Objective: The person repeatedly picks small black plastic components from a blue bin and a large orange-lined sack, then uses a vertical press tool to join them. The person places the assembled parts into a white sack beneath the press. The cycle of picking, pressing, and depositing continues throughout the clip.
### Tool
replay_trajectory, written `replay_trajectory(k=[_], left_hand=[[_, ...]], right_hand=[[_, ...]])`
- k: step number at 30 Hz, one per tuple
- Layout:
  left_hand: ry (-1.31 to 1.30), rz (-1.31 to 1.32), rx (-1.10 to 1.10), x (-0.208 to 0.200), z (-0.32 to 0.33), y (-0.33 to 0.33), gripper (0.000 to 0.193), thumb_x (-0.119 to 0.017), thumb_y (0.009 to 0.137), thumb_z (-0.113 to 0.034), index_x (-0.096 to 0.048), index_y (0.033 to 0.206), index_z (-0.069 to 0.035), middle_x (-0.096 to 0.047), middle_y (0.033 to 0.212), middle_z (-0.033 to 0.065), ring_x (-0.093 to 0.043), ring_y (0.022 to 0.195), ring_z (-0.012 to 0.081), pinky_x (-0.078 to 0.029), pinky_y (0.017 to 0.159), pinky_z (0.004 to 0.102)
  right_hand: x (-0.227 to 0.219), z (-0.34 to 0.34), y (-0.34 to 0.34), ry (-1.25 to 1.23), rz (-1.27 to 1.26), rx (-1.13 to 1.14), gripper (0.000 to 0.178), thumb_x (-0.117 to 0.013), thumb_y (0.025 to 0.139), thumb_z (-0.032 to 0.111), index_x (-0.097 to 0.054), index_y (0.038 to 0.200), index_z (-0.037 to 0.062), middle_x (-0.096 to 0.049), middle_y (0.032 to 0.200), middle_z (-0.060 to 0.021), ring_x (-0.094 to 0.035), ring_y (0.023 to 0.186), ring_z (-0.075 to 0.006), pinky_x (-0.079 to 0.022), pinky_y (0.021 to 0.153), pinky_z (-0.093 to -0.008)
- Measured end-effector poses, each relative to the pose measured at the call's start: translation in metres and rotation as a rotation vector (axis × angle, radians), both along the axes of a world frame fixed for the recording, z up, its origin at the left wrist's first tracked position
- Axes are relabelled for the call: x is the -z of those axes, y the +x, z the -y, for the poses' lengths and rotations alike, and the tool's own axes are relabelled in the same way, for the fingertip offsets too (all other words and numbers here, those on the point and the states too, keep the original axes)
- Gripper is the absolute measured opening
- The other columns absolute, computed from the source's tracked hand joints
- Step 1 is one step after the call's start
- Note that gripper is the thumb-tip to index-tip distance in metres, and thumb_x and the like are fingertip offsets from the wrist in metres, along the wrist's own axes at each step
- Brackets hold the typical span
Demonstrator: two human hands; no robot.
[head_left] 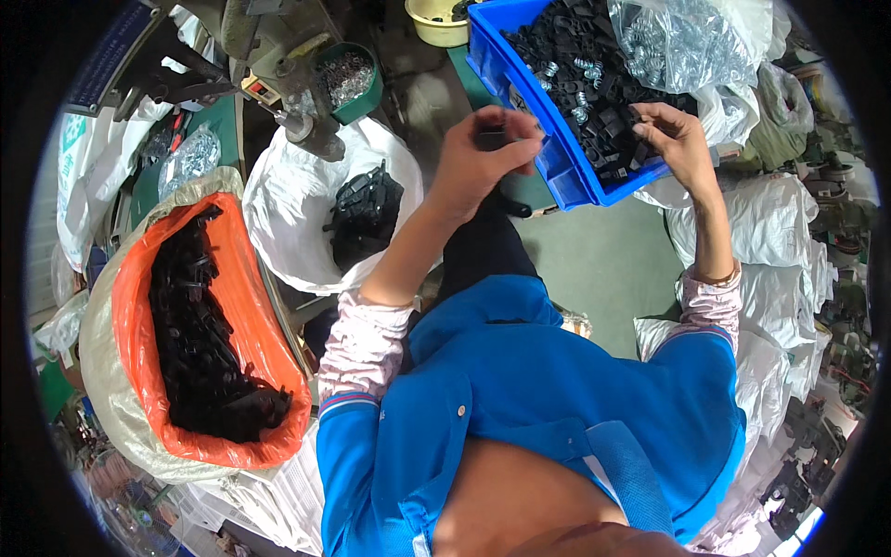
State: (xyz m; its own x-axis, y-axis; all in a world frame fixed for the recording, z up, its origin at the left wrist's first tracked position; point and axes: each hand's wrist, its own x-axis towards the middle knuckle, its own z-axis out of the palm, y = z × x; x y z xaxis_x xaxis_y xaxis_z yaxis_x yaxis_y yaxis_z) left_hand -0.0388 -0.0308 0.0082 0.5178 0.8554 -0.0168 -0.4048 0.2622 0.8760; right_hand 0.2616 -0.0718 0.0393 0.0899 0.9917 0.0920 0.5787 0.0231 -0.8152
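My left hand (484, 156) is raised just left of the blue bin (553, 156), its fingers curled round a dark piece that looks like a black plastic part (490, 139). Over the bin's right side, my right hand (676, 141) pinches a small black part at its fingertips, partly hidden by the fingers. Black plastic parts (608, 148) fill the bin in a loose heap. Several metal springs (581, 107) lie on top of them, and a clear bag of springs (682, 46) rests at the bin's far right.
A white sack (278, 209) with black parts stands to the left. Beyond it is an orange-lined sack (264, 316) of long black pieces. A machine (295, 93) and a green tray (357, 107) of small metal parts are at the far left. White sacks (766, 232) line the right.
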Motion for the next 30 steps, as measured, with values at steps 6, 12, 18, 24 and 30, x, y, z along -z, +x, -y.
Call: replay_trajectory(k=[6,12,18,24,30], left_hand=[[0.136,-0.036,0.115,0.006,0.005,0.038,0.029,-0.073,0.077,-0.003,-0.06,0.102,0.002,-0.064,0.097,0.0069,-0.063,0.086,0.0137,-0.056,0.074,0.0291],[-0.035,0.041,-0.007,0.021,0.009,0.039,0.022,-0.07,0.08,-0.005,-0.059,0.099,-0.002,-0.066,0.097,0.0117,-0.065,0.085,0.0184,-0.058,0.065,0.0334],[-0.03,0.013,0.011,0.008,-0.005,0.03,0.023,-0.066,0.082,-0.007,-0.057,0.103,-0.004,-0.067,0.097,0.012,-0.066,0.089,0.0199,-0.057,0.066,0.0328],[-0.006,-0.137,-0.006,0.003,-0.028,0.044,0.026,-0.067,0.082,-0.011,-0.057,0.106,-0.006,-0.067,0.098,0.0077,-0.066,0.083,0.0151,-0.05,0.059,0.0245],[0.32,-0.29,-0.042,-0.002,-0.038,0.06,0.031,-0.072,0.078,-0.018,-0.064,0.105,-0.005,-0.067,0.086,0.0027,-0.061,0.078,0.0079,-0.049,0.064,0.0234]], right_hand=[[-0.003,0.018,-0.086,-0.153,-0.336,-0.162,0.006,-0.068,0.082,0.003,-0.064,0.084,-0.0003,-0.063,0.074,0.0001,-0.056,0.066,-0.005,-0.048,0.064,-0.0204],[0.019,-0.036,-0.042,0.046,0.235,-0.209,0.023,-0.062,0.081,0.001,-0.062,0.104,-0.0037,-0.066,0.085,-0.0097,-0.063,0.073,-0.0149,-0.051,0.068,-0.03],[0.035,-0.059,-0.031,0.068,0.478,-0.243,0.038,-0.06,0.073,-0.006,-0.06,0.11,0.001,-0.062,0.089,-0.0105,-0.059,0.072,-0.0175,-0.049,0.066,-0.0285],[0.012,-0.043,-0.032,-0.247,-0.782,-0.174,0.03,-0.06,0.087,0.002,-0.058,0.116,-0.0017,-0.065,0.094,-0.0064,-0.063,0.084,-0.0126,-0.052,0.074,-0.0227],[0.0,-0.032,-0.039,-0.247,-0.696,-0.291,0.024,-0.059,0.089,0.007,-0.059,0.111,-0.003,-0.065,0.094,-0.0096,-0.065,0.084,-0.0138,-0.053,0.073,-0.0229]])
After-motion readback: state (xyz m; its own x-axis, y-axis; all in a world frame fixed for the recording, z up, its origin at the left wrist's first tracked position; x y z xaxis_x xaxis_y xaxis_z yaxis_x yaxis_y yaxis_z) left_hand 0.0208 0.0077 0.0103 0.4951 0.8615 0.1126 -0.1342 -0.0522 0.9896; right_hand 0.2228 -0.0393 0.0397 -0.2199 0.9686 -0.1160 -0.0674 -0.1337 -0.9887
